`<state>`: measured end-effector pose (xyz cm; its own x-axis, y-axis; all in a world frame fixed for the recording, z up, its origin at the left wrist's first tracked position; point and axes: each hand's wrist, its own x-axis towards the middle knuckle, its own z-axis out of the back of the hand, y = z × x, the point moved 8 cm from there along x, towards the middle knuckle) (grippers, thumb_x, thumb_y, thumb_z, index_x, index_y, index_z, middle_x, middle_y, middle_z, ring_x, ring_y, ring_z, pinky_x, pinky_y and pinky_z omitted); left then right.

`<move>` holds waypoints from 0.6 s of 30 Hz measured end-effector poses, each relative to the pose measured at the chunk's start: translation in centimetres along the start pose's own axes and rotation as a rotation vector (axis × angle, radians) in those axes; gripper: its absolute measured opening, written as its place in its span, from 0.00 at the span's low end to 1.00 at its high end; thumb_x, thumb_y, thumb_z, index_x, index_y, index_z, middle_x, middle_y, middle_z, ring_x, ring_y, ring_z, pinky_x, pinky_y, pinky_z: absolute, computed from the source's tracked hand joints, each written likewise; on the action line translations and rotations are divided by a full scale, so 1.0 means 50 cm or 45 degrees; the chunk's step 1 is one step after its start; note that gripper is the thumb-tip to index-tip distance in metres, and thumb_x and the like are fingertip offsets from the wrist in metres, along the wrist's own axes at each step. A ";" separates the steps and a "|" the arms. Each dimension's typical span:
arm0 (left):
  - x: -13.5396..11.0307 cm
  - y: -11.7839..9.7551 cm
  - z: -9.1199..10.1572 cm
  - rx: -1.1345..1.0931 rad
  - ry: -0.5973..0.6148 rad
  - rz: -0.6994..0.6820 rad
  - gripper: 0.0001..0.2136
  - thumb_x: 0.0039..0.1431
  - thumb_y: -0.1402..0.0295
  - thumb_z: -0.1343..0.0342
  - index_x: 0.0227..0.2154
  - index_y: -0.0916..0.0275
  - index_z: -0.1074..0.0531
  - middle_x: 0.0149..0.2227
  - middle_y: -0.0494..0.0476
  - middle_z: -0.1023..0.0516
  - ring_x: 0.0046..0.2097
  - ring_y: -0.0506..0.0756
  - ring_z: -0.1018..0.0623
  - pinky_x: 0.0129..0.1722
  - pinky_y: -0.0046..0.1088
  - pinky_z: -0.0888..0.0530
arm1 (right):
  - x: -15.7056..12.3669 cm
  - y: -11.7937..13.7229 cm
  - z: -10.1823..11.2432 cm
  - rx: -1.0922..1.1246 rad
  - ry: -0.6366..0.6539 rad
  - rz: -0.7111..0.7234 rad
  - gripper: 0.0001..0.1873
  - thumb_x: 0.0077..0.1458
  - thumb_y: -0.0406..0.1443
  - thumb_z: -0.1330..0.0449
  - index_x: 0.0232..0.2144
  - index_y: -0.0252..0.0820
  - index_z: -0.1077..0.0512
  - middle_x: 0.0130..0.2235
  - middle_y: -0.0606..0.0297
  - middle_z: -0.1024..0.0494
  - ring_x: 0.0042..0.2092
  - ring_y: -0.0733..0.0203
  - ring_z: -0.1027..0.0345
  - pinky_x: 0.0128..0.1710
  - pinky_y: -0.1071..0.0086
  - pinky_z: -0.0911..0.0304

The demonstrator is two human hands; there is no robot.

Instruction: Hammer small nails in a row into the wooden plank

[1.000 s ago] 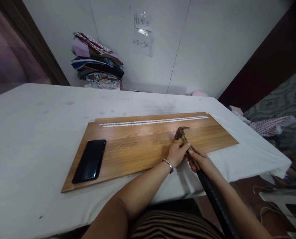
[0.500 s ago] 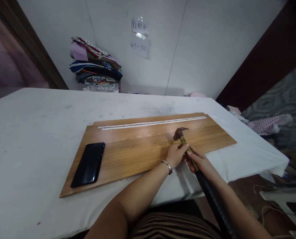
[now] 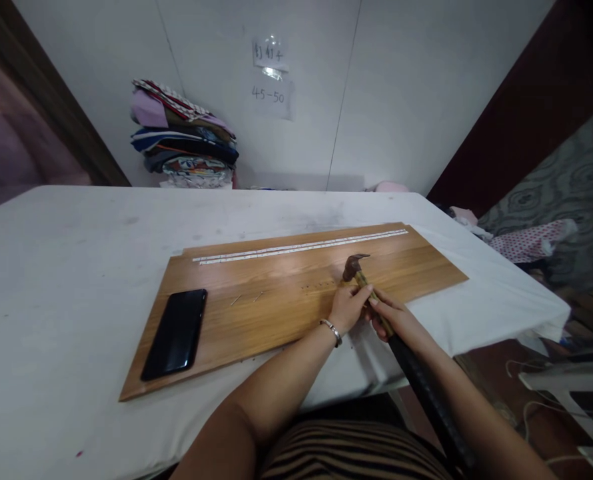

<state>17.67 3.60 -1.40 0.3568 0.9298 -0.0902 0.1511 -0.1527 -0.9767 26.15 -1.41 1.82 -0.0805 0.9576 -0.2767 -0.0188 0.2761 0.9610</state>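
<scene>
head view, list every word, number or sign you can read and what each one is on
"钉钉子": upper paper on the wall
"45-50": lower paper, just beneath
Markings on the white strips along the board: too small to read

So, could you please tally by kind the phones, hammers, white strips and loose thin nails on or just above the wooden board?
Phone: 1
Hammer: 1
White strips: 2
Loose thin nails: 2
Total: 6
</scene>
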 end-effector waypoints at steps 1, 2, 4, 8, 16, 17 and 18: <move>0.000 0.000 -0.001 -0.015 0.006 0.005 0.23 0.59 0.47 0.44 0.21 0.62 0.31 0.16 0.51 0.31 0.18 0.49 0.31 0.21 0.25 0.36 | -0.001 0.002 -0.002 0.003 0.005 -0.004 0.32 0.50 0.51 0.34 0.53 0.42 0.29 0.26 0.71 0.25 0.15 0.70 0.42 0.13 0.74 0.47; -0.001 0.000 -0.002 -0.038 0.013 0.011 0.23 0.59 0.46 0.45 0.21 0.62 0.31 0.16 0.51 0.30 0.18 0.49 0.31 0.21 0.25 0.36 | -0.002 0.005 -0.003 0.006 0.005 -0.003 0.32 0.49 0.51 0.33 0.52 0.42 0.29 0.26 0.71 0.25 0.15 0.70 0.42 0.13 0.74 0.47; -0.002 0.000 -0.003 -0.065 0.021 0.017 0.23 0.58 0.46 0.44 0.22 0.62 0.32 0.17 0.50 0.31 0.18 0.48 0.32 0.20 0.25 0.36 | -0.004 0.010 -0.004 0.009 0.000 0.008 0.32 0.48 0.51 0.33 0.51 0.42 0.28 0.26 0.71 0.25 0.15 0.70 0.42 0.13 0.74 0.47; -0.003 -0.006 -0.002 -0.037 0.013 0.005 0.24 0.58 0.45 0.44 0.21 0.62 0.31 0.16 0.50 0.32 0.18 0.48 0.32 0.20 0.24 0.37 | -0.005 0.011 -0.003 0.005 -0.024 0.010 0.32 0.48 0.51 0.33 0.51 0.42 0.28 0.26 0.71 0.26 0.15 0.71 0.42 0.13 0.75 0.48; -0.005 -0.011 0.000 0.007 -0.004 -0.005 0.24 0.58 0.45 0.45 0.20 0.62 0.32 0.14 0.49 0.33 0.18 0.48 0.33 0.21 0.24 0.37 | -0.005 0.013 -0.006 0.035 -0.005 0.007 0.31 0.48 0.51 0.32 0.51 0.42 0.28 0.26 0.71 0.26 0.15 0.71 0.42 0.13 0.75 0.49; -0.005 -0.011 0.001 0.013 -0.008 -0.006 0.24 0.58 0.45 0.45 0.21 0.62 0.31 0.15 0.49 0.32 0.18 0.48 0.32 0.21 0.24 0.37 | -0.006 0.014 -0.005 0.037 -0.015 0.011 0.31 0.48 0.50 0.32 0.51 0.42 0.28 0.26 0.71 0.26 0.15 0.71 0.42 0.13 0.75 0.50; -0.005 -0.011 0.002 0.022 -0.013 -0.009 0.24 0.59 0.46 0.45 0.21 0.62 0.31 0.15 0.50 0.32 0.19 0.49 0.32 0.21 0.24 0.37 | -0.006 0.014 -0.004 0.036 -0.022 0.014 0.31 0.48 0.50 0.32 0.51 0.42 0.28 0.26 0.71 0.26 0.15 0.70 0.42 0.13 0.75 0.50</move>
<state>17.43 3.49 -0.86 0.3464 0.9342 -0.0855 0.1374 -0.1407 -0.9805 25.96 -1.51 2.60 -0.0632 0.9618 -0.2663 0.0105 0.2675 0.9635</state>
